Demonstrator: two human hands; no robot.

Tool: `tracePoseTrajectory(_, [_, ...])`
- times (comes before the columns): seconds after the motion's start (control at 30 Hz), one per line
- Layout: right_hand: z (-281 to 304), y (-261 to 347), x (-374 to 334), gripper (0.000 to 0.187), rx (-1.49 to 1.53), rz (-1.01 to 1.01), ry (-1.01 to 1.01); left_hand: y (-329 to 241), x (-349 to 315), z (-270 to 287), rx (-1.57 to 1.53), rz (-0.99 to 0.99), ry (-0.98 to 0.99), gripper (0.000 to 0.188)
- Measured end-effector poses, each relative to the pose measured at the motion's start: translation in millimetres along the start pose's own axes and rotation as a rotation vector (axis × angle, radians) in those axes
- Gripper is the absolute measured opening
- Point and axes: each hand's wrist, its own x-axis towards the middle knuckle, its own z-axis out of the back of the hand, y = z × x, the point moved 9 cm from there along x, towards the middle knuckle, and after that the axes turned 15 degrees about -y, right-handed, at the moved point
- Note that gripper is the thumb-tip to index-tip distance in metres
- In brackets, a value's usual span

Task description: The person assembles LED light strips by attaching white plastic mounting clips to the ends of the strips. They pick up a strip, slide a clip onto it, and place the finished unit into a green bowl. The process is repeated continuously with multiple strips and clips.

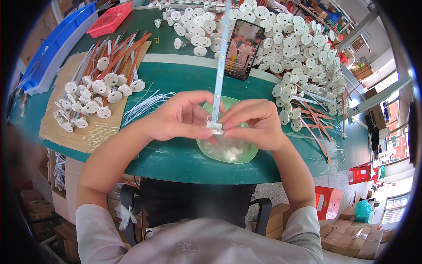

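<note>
Both of my hands meet at the centre over an oval green bowl [249, 156]. A narrow pale LED strip [220, 72] stands nearly upright between them, its upper end running out past the top of the view. At its lower end sits a small white plastic end piece [214, 126]. My left hand [180, 118] is closed, thumb and fingers pinching that end piece from the left. My right hand [256, 123] pinches it from the right with thumb and fingertips. Small white parts [232, 153] lie in the bowl beneath. Fingers partly hide the joint.
A large heap of white round-capped strips [303, 44] covers the far right of the green table [176, 169]. More lie on cardboard [52, 127] at left, beside thin white wires [147, 105]. A phone [243, 50], a red basket [110, 20] and a blue tray [52, 50] stand farther back.
</note>
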Motion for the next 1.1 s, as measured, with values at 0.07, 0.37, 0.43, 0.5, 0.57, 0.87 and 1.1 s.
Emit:
tracePoseTrajectory(0.07, [-2.2,-10.5,-3.5,0.014,0.074,-0.143,0.02,0.3,-1.6,0.3,0.002,0.018,-0.022,0.057])
tracePoseTrajectory(0.37, [18.6,-40.1,-10.1,0.014,-0.255,-0.397,-0.284,-12.2,0.4,5.3,0.011,-0.176,-0.082,0.05])
tracePoseTrajectory(0.43, [-3.4,-12.3,1.5,0.016,-0.554,-0.142,-0.052,-10.7,1.4,15.9,0.01,-0.177,-0.183,0.051])
tracePoseTrajectory(0.5, [-18.8,-2.6,-0.8,0.018,-0.692,0.05,0.067,-8.6,5.4,26.2,0.026,-0.183,-0.282,0.053])
tracePoseTrajectory(0.57, [-24.8,-10.0,-10.3,0.018,-0.669,0.118,0.106,-11.1,5.1,28.5,0.076,-0.186,-0.303,0.049])
tracePoseTrajectory(0.87, [-26.6,-19.4,-14.2,0.013,-0.52,0.04,0.264,-5.5,7.2,30.7,0.098,-0.165,-0.31,0.047])
tracePoseTrajectory(1.1, [8.0,-32.3,-6.5,0.009,-0.397,-0.347,-0.108,-4.3,7.1,31.9,0.065,-0.183,-0.353,0.038])
